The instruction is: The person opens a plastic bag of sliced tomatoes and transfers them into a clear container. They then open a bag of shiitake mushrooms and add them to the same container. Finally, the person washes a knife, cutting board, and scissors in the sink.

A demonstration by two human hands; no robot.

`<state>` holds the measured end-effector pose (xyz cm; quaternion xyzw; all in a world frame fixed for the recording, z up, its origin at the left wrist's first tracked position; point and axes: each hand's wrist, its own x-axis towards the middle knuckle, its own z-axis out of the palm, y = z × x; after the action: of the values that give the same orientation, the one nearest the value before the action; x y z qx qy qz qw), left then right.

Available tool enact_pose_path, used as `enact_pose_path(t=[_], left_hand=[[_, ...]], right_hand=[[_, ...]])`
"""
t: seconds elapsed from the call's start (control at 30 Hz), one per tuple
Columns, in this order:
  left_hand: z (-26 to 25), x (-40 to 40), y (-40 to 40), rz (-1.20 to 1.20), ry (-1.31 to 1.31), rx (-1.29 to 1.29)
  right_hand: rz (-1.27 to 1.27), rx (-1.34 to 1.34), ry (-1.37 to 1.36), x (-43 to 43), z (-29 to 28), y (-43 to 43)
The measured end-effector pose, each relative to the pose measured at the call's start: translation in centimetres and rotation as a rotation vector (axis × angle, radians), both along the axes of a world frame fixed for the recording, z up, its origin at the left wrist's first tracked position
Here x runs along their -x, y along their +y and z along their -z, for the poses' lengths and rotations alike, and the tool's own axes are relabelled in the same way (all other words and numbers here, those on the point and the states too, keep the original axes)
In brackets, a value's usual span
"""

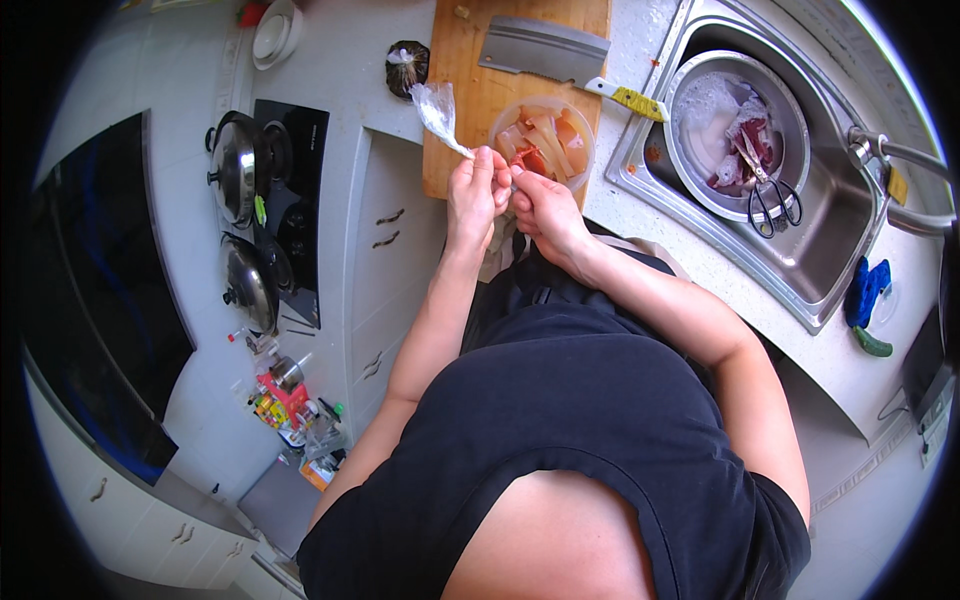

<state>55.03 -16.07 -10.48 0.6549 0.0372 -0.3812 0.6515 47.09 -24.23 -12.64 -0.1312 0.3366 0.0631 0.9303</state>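
Note:
A small clear plastic bag [436,112] puffs out away from me, and its twisted neck runs into the fingers of my left hand [472,199]. My right hand [551,214] has its fingertips pinched together against the left ones. What lies between those fingertips is too small to tell. Just beyond my hands a round clear bowl [587,127] stands on a wooden cutting board [454,142]. It holds pale, pinkish strips of food with a red piece [531,159] at the near side. A cleaver [551,46] with a yellow-and-white handle lies across the board.
A tied bag of dark contents [407,69] sits left of the board. In the steel sink [832,232] on the right, a metal basin [796,142] holds foamy water, dark red meat [759,139] and scissors [772,195]. Lidded pans [238,171] stand by the cooktop [304,225].

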Motion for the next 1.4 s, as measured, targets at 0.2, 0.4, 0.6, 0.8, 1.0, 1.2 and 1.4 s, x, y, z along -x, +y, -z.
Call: enact_pose_path(t=[0.2,0.4,0.6,0.8,1.0,1.2,1.4], left_hand=[[-0.3,0.2,0.2,0.046,-0.038,-0.07],[-0.8,0.6,0.3,0.07,-0.052,-0.086],[-1.2,1.1,-0.1,0.033,-0.065,-0.088],[-1.5,1.4,0.0,0.034,-0.034,-0.053],[-1.6,1.7,-0.4,0.021,0.011,-0.004],[-1.4,1.8,-0.2,0.031,0.081,0.04],[-1.2,1.5,0.3,-0.009,0.096,0.143]], right_hand=[[0.038,-0.06,0.036,0.0,0.1,0.3],[0.064,-0.121,0.022,0.0,0.8,0.6],[0.089,-0.173,0.002,-0.1,1.0,0.3],[0.131,-0.228,0.004,-0.2,1.1,0.0],[0.165,-0.254,0.047,-0.2,1.0,-0.8],[0.177,-0.247,0.048,0.1,1.4,-1.2],[0.093,-0.017,0.051,0.1,-0.3,-2.0]])
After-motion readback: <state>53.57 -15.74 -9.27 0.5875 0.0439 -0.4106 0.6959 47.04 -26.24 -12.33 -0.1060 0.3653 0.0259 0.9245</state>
